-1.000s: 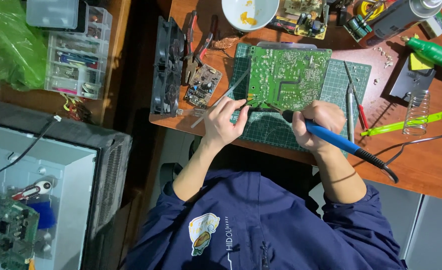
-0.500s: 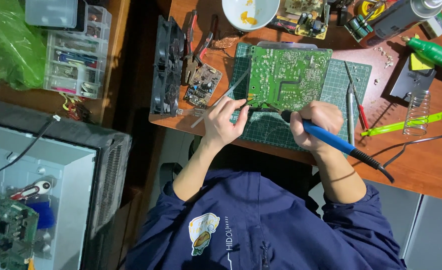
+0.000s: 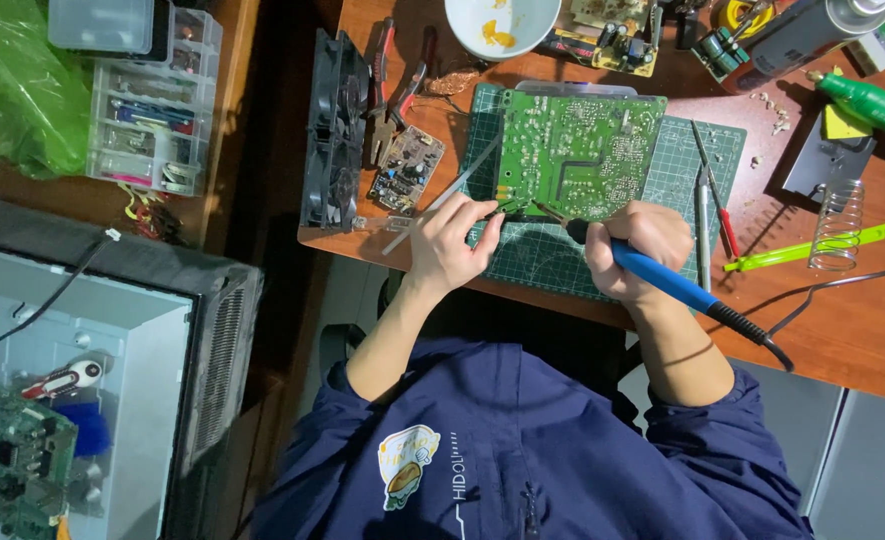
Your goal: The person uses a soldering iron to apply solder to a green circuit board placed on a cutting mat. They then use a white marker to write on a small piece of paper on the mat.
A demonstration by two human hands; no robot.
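Observation:
A green circuit board [image 3: 577,150] lies solder side up on a green cutting mat [image 3: 542,255] on the wooden desk [image 3: 862,320]. My right hand [image 3: 634,240] grips a blue-handled soldering iron [image 3: 667,282], and its tip touches the board's near edge. My left hand [image 3: 447,245] pinches a thin metal piece at that same edge, right beside the iron's tip. A long silver tool [image 3: 467,170] runs slantwise past the left hand; whether the hand holds it is unclear. The iron's black cord [image 3: 822,290] trails off to the right.
Black fans [image 3: 332,130], red-handled pliers [image 3: 382,80] and a small circuit board [image 3: 405,168] lie left of the mat. A white bowl [image 3: 502,20], a green tool [image 3: 867,100], a coiled iron stand [image 3: 837,225] and screwdrivers [image 3: 707,190] are nearby. An opened device [image 3: 82,400] sits at the lower left.

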